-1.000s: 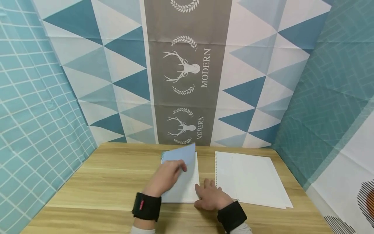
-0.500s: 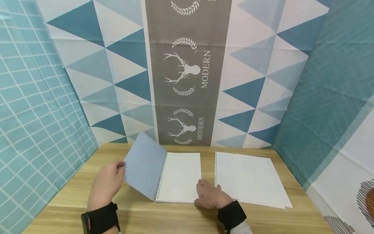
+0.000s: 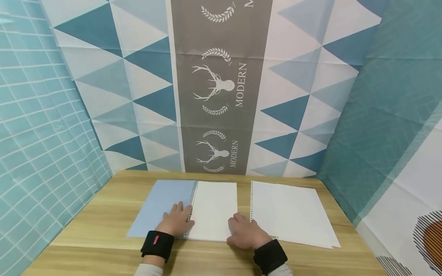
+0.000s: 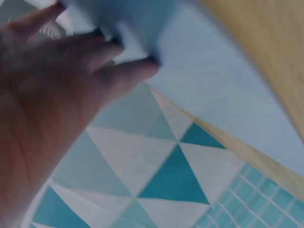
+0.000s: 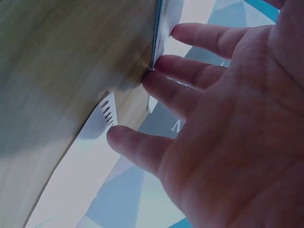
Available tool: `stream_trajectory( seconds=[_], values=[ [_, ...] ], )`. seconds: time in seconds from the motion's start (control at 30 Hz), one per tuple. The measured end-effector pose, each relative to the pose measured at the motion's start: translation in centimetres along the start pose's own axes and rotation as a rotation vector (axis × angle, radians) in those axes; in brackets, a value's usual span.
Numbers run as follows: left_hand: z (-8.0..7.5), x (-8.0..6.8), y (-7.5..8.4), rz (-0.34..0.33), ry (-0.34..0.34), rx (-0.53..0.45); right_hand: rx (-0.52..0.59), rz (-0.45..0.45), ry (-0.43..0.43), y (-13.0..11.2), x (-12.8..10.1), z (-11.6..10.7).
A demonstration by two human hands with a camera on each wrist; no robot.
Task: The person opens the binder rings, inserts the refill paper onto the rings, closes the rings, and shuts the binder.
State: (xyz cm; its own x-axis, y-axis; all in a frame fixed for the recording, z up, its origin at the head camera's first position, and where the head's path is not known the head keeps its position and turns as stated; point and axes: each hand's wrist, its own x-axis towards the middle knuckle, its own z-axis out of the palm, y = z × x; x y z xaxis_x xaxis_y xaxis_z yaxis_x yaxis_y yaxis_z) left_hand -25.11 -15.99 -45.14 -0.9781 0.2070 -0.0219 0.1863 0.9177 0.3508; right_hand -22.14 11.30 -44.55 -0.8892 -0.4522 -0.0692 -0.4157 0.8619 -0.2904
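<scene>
A: Cover point(image 3: 160, 209) is down now. A second ago the left hand point(image 3: 177, 221) had it lifted over the notebook point(image 3: 214, 209); half a second ago it was mid-swing, standing up at the spine. Now it lies flat on the table point(image 3: 96, 226), left of the open page.

B: Left hand?

A: Palm down across the spiral, fingers straight and a little spread, pressing, not gripping. Fingertips reach onto the blue cover and the edge of the white page.

B: And the right hand point(image 3: 244, 234)?

A: Hardly moved in that second. It rests at the near right corner of the notebook, fingers loosely bent, tips on the page edge. Holds nothing.

B: So where does that leave things?

A: My reading: the opening is finished, the notebook lies open mid-table with its first page bare, and both hands only steady it. Loose sheets point(image 3: 293, 216) sit just right of it, apart, punched edge toward the notebook.

B: Wrist views add anything?

A: Right wrist shows what the head view can't: fingers point(image 5: 190, 92) meeting the stacked page edges point(image 5: 159, 35) at table level, and the punched holes of the sheets point(image 5: 107, 111) nearby. Left wrist is blurred; fingers point(image 4: 128, 78) lie against blue cover point(image 4: 142, 23), table beyond. Only the head view gives the whole layout and the patterned backdrop point(image 3: 221, 84).
</scene>
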Motion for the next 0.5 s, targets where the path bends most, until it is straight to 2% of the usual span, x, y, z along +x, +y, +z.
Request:
stream_trajectory(
  seconds=[0.1,0.23,0.37,0.5],
  values=[
    [1.1,-0.1,0.0,0.023,0.032,0.050,-0.019,0.012,0.007,0.1,0.0,0.1],
    [1.5,-0.5,-0.7,0.074,0.054,0.076,-0.028,0.045,0.004,0.5,0.0,0.1],
    [1.1,-0.7,-1.6,0.109,0.028,0.050,-0.029,0.083,-0.003,0.3,0.1,-0.1],
    [0.2,-0.7,-1.8,0.080,-0.034,-0.001,-0.001,0.135,-0.007,0.0,0.2,-0.4]
  ],
)
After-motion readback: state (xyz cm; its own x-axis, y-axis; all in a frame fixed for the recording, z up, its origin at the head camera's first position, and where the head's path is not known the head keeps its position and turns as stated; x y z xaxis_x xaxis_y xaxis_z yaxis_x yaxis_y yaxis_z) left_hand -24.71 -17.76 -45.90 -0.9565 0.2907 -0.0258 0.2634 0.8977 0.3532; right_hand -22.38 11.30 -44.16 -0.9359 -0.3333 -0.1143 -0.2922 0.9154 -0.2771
